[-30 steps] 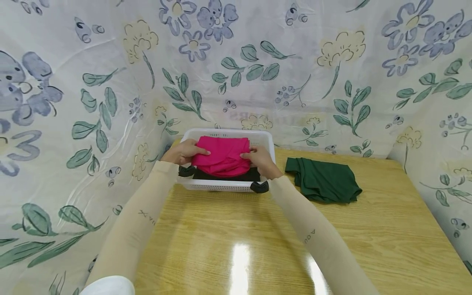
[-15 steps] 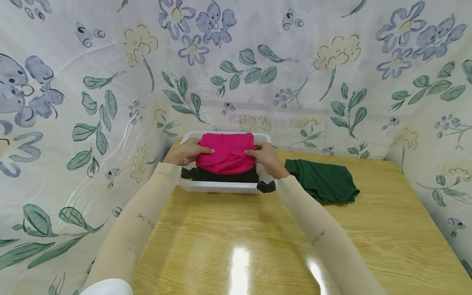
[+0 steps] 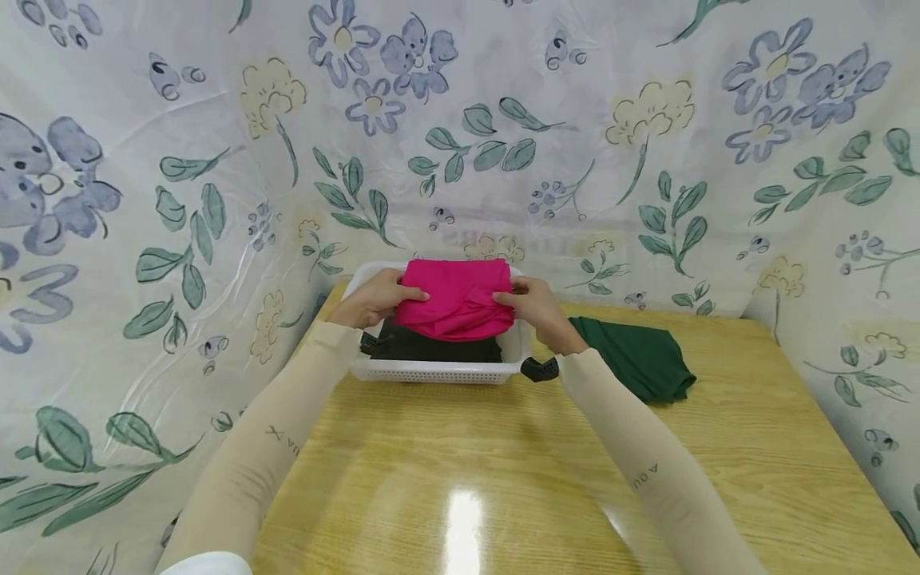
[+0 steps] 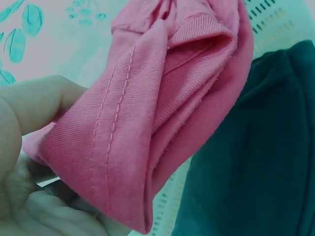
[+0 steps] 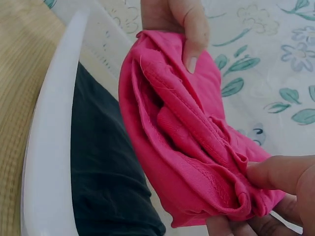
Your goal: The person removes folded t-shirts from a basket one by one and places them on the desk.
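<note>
A folded pink cloth is held over the white basket by both hands. My left hand grips its left edge, thumb on top, and my right hand pinches the right edge. Several folded layers of the pink cloth show at its side in the right wrist view. Beneath it a dark folded cloth lies in the basket; in the left wrist view this dark cloth is apart from the pink one.
A dark green cloth lies on the wooden table, to the right of the basket and partly behind my right forearm. Black handles are on the basket. A flower-patterned sheet hangs behind and at the sides.
Both hands have shifted slightly right with the pink cloth, still gripping it, and more of the dark cloth shows below it. The view has also shifted a little.
</note>
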`<state>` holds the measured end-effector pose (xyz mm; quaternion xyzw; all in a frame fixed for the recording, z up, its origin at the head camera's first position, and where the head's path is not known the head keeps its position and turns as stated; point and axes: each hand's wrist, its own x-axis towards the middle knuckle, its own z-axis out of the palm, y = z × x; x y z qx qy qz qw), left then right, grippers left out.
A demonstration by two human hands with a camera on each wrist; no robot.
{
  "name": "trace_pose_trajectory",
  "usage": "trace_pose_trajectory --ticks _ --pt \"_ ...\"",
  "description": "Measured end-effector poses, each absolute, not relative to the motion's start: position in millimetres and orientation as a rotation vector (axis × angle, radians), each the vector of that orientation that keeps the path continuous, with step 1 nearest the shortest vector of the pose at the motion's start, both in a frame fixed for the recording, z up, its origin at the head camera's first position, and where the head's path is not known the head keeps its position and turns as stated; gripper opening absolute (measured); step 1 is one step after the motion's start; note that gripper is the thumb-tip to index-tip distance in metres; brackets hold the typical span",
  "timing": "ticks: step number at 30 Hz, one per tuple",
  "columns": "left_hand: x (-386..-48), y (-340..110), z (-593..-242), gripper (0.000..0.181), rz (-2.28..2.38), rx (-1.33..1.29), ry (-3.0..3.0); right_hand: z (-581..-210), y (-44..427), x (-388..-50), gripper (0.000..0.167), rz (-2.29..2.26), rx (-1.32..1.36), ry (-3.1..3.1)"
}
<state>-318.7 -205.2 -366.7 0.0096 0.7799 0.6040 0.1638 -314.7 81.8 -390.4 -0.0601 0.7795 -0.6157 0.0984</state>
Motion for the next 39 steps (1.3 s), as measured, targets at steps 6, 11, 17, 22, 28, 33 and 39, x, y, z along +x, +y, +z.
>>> trace_pose_trajectory --ticks 6,11,17,22,28,33,39 --pt "-316.5 -193.5 -364.7 0.04 1.71 0.018 2.205 -392.0 94.8 -313.7 0.033 -1.837 -0.199 2.289" --pt "-316.2 -184.2 -364.4 0.039 1.711 0.04 2.201 -391.8 105.2 -313.1 0.033 -1.839 -0.202 2.296" --pt "-316.0 -172.7 -363.8 0.043 1.738 0.057 2.165 -391.3 120.2 -311.9 0.035 -1.819 -0.206 2.301" --pt "-315.4 -161.6 -361.7 0.042 1.753 0.082 2.131 -392.0 133.7 -313.2 0.037 -1.82 -0.174 2.306" --pt "-317.1 -147.9 -358.4 0.043 1.748 0.117 2.113 -388.2 149.3 -312.0 0.04 -1.827 -0.145 2.325" --pt "-319.9 -136.5 -357.6 0.041 1.762 0.135 2.088 -385.2 162.9 -308.5 0.043 -1.812 -0.173 2.324" --pt "-322.6 -120.9 -358.1 0.043 1.768 0.149 2.059 -386.2 178.7 -308.2 0.041 -1.824 -0.139 2.345"
